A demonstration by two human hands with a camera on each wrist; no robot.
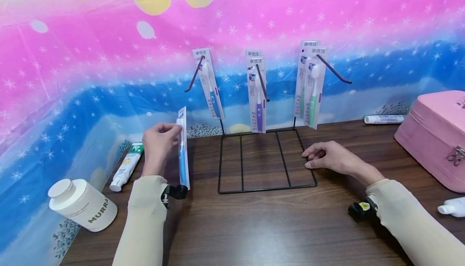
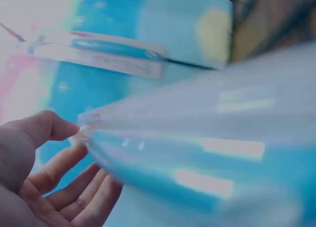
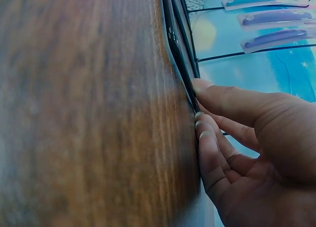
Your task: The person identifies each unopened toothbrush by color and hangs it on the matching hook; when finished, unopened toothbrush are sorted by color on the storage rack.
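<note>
My left hand (image 1: 160,145) pinches a packaged blue toothbrush (image 1: 183,157) near its upper end, between thumb and fingers. The pack hangs upright, left of a black wire display rack (image 1: 242,161); in the left wrist view the clear pack (image 2: 197,153) looms close and blurred. My right hand (image 1: 334,158) grips the right bar of the rack's base, its thumb (image 3: 222,96) above the bar and fingers below. On the rack's hooks hang another blue toothbrush (image 1: 210,86), purple toothbrushes (image 1: 259,112) at the middle and green toothbrushes (image 1: 313,96) at the right.
On the left of the wooden table (image 1: 232,225) are a white bottle (image 1: 85,205) and a toothpaste tube (image 1: 127,167). A pink case (image 1: 428,133) stands at the right, with a white tube (image 1: 384,119) behind and another white tube (image 1: 452,208) in front. A patterned cloth (image 1: 109,48) hangs behind.
</note>
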